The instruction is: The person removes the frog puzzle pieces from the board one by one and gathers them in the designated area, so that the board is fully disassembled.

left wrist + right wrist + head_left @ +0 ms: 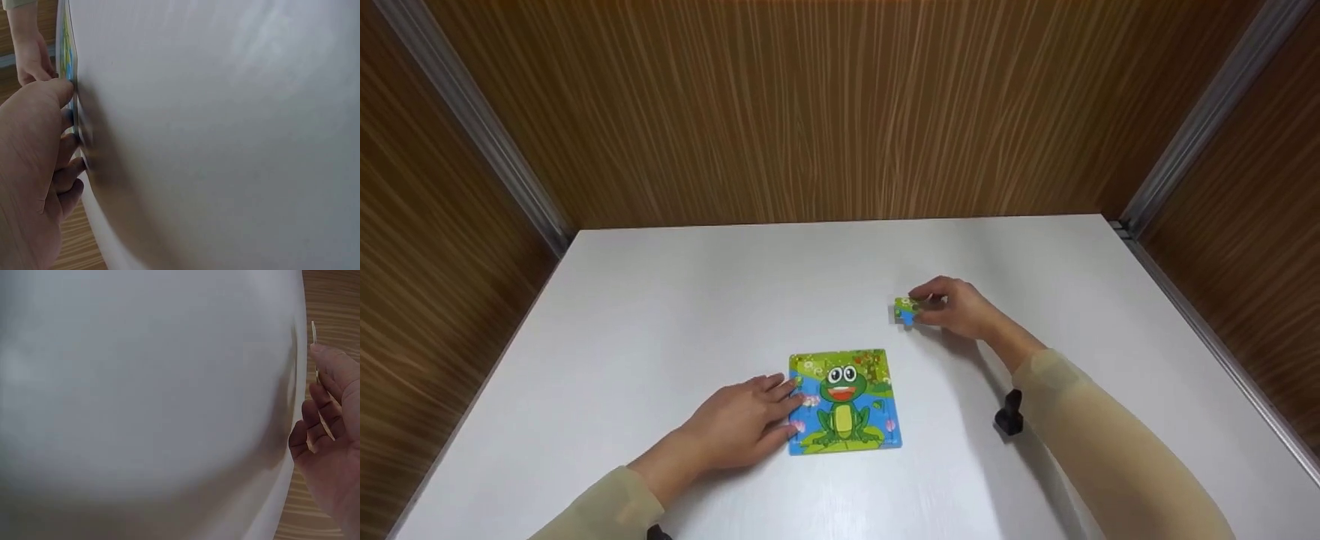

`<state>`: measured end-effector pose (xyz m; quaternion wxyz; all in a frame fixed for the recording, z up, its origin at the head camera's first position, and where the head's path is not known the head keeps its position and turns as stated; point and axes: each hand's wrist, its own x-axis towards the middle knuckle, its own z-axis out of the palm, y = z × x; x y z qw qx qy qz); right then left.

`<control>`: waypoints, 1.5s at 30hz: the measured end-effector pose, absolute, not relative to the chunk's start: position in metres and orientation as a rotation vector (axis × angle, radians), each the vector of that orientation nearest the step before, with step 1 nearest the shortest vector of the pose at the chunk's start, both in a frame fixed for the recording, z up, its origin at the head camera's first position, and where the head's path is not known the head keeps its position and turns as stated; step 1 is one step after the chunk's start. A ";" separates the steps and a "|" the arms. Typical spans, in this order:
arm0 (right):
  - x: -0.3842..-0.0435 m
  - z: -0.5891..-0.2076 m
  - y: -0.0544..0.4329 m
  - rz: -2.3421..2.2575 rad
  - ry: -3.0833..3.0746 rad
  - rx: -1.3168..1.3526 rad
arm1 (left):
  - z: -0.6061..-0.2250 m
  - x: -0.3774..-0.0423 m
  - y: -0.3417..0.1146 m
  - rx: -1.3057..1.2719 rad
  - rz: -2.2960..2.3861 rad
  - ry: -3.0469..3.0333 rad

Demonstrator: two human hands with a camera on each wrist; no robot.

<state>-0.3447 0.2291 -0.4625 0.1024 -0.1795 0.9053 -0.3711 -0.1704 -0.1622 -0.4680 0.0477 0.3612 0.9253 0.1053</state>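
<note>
A square frog jigsaw puzzle [844, 405] in green and blue lies flat on the white table. My left hand [739, 420] has its fingers stretched out and touching the puzzle's left edge. In the left wrist view, those fingertips [66, 90] meet the thin rim of the puzzle. Beyond the puzzle, to the upper right, my right hand [960, 306] pinches a small green and blue puzzle piece [905, 310] between thumb and fingers. The right wrist view shows that piece [314, 332] edge-on, held off the tabletop, with the other fingers loosely bent.
The white table [660, 300] reaches back to a wood-grain panel [840, 112]. Similar panels stand at left and right, with metal strips [472, 112] in the corners. A small black object [1009, 414] shows beside the right sleeve [1110, 442].
</note>
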 end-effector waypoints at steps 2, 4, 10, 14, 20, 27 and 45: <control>-0.346 -0.465 0.231 -1.083 2.672 -0.516 | -0.468 -0.169 -0.163 1.100 0.325 2.822; -0.346 -0.466 0.233 -1.084 2.670 -0.503 | -0.467 -0.168 -0.164 1.102 0.328 2.823; -0.346 -0.469 0.236 -1.088 2.654 -0.468 | -0.468 -0.168 -0.165 1.108 0.341 2.833; -0.346 -0.471 0.237 -1.096 2.640 -0.438 | -0.469 -0.169 -0.164 1.123 0.329 2.851; -0.346 -0.471 0.237 -1.092 2.646 -0.448 | -0.469 -0.170 -0.164 1.117 0.302 2.864; -0.346 -0.471 0.236 -1.104 2.641 -0.447 | -0.468 -0.169 -0.165 1.100 0.298 2.858; -0.330 -0.436 0.215 -1.196 2.606 -0.598 | -0.467 -0.176 -0.167 1.152 0.305 2.861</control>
